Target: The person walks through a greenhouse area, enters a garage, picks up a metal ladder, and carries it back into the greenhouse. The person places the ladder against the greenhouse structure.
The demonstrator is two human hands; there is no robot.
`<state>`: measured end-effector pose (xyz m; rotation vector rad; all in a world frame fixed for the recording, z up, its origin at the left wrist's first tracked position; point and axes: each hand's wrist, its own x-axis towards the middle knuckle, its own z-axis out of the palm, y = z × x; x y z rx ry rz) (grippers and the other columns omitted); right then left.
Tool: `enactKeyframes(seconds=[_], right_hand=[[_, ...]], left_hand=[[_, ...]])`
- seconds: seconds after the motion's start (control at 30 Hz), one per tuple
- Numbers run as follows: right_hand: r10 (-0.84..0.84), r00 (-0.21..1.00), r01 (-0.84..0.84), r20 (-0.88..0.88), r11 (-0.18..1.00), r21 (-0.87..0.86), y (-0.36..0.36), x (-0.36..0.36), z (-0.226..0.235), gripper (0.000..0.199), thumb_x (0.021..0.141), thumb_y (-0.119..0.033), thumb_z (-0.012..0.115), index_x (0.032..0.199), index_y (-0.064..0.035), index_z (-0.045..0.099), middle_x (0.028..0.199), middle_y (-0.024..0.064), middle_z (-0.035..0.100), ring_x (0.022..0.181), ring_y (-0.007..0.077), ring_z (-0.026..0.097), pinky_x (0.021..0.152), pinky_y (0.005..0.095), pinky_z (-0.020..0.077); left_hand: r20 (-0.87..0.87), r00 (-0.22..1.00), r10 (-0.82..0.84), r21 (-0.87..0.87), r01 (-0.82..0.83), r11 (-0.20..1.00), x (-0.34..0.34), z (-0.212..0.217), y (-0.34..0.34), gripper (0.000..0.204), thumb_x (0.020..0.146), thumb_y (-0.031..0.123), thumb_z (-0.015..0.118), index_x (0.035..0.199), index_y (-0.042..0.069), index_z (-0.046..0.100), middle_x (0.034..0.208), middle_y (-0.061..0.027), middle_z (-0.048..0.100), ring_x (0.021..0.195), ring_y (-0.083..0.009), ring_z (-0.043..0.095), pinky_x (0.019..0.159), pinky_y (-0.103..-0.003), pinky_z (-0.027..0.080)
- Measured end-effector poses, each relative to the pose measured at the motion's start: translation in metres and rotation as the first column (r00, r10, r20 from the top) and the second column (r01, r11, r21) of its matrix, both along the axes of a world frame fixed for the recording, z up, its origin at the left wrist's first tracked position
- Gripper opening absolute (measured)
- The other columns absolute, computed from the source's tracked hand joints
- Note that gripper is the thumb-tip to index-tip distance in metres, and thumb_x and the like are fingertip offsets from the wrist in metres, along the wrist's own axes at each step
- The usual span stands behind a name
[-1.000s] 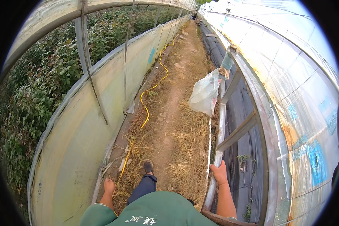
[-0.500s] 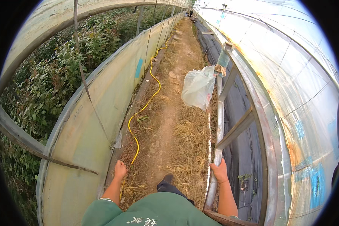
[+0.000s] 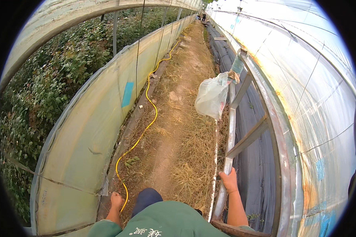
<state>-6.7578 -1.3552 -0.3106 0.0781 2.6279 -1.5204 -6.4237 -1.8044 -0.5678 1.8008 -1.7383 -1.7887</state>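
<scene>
At my right side a long metal ladder (image 3: 247, 137) with crosswise rungs stretches forward over the ground. My right hand (image 3: 229, 181) is wrapped around its left rail. A translucent plastic bag (image 3: 211, 96) hangs from the ladder's far end, beside a greenish wrapping (image 3: 237, 66) around that end. Down at my left side, my left hand (image 3: 116, 200) is curled into a fist, with nothing visible in it. The nearest thing to it is a yellow hose (image 3: 146, 127), which lies on the ground and winds away up the path.
A dirt path (image 3: 172, 130) with dry grass runs straight ahead. Along the left stands a low plastic-sheet wall (image 3: 81, 146) with leafy plants (image 3: 39, 106) behind it. To the right are black ground sheeting (image 3: 249, 158) and a tall plastic greenhouse wall (image 3: 308, 102). Dark figures (image 3: 201, 17) appear far off.
I have moved forward along the path, and the wall and hose slid back past me. My left fist swung lower and back. The ladder stays in my right hand.
</scene>
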Motion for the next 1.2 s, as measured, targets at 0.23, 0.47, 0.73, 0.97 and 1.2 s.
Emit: enactKeyframes(seconds=[0.23, 0.47, 0.73, 0.97, 1.2], right_hand=[[-0.001, 1.000, 0.001, -0.010, 1.000, -0.014, -0.045, -0.211, -0.037, 0.036, 0.073, -0.014, 0.069, 0.103, 0.0008, 0.054, 0.087, 0.0082, 0.061, 0.073, 0.0166, 0.058, 0.067, 0.0311, 0.0481], [-0.027, 0.999, 0.026, 0.031, 0.998, 0.050, -0.115, -0.416, 0.003, 0.038, 0.072, -0.017, 0.070, 0.102, 0.0020, 0.055, 0.089, 0.0099, 0.062, 0.080, 0.0182, 0.058, 0.075, 0.0321, 0.0474], [-0.057, 0.997, 0.055, 0.052, 0.998, 0.044, -0.160, -0.652, -0.035, 0.040, 0.072, -0.017, 0.071, 0.102, 0.0025, 0.054, 0.089, 0.0107, 0.061, 0.079, 0.0189, 0.058, 0.074, 0.0326, 0.0480], [-0.012, 0.999, 0.015, -0.038, 0.996, 0.083, -0.203, -0.888, -0.041, 0.037, 0.072, -0.018, 0.070, 0.099, 0.0017, 0.053, 0.087, 0.0100, 0.060, 0.076, 0.0178, 0.057, 0.072, 0.0324, 0.0480], [-0.005, 0.998, 0.010, -0.061, 0.996, 0.086, -0.241, -1.104, -0.022, 0.034, 0.072, -0.015, 0.070, 0.098, 0.0004, 0.054, 0.083, 0.0069, 0.058, 0.073, 0.0155, 0.057, 0.067, 0.0311, 0.0478]], left_hand=[[0.093, 0.954, -0.284, -0.110, 0.294, 0.950, -0.240, -0.043, -0.026, 0.007, 0.082, -0.001, 0.043, 0.077, 0.002, 0.046, 0.065, -0.0148, 0.051, 0.055, -0.0261, 0.055, 0.050, -0.041, 0.044], [0.061, 0.839, -0.541, -0.219, 0.540, 0.813, -0.518, 0.002, -0.090, 0.011, 0.083, -0.005, 0.041, 0.078, 0.003, 0.047, 0.065, -0.0137, 0.048, 0.057, -0.0248, 0.049, 0.053, -0.041, 0.040], [-0.093, 0.874, -0.476, -0.265, 0.439, 0.858, -0.793, 0.014, -0.162, 0.013, 0.082, -0.009, 0.041, 0.077, 0.003, 0.044, 0.070, -0.0120, 0.047, 0.057, -0.0226, 0.043, 0.052, -0.041, 0.037], [0.257, 0.934, -0.249, -0.203, 0.304, 0.931, -0.914, -0.053, -0.205, 0.014, 0.089, 0.000, 0.044, 0.076, 0.003, 0.041, 0.069, -0.0127, 0.043, 0.055, -0.0230, 0.038, 0.049, -0.042, 0.035], [-0.054, 0.998, -0.031, -0.157, 0.022, 0.987, -1.086, -0.054, -0.232, 0.013, 0.085, 0.000, 0.043, 0.073, 0.002, 0.043, 0.065, -0.0104, 0.043, 0.055, -0.0191, 0.041, 0.049, -0.039, 0.035]])
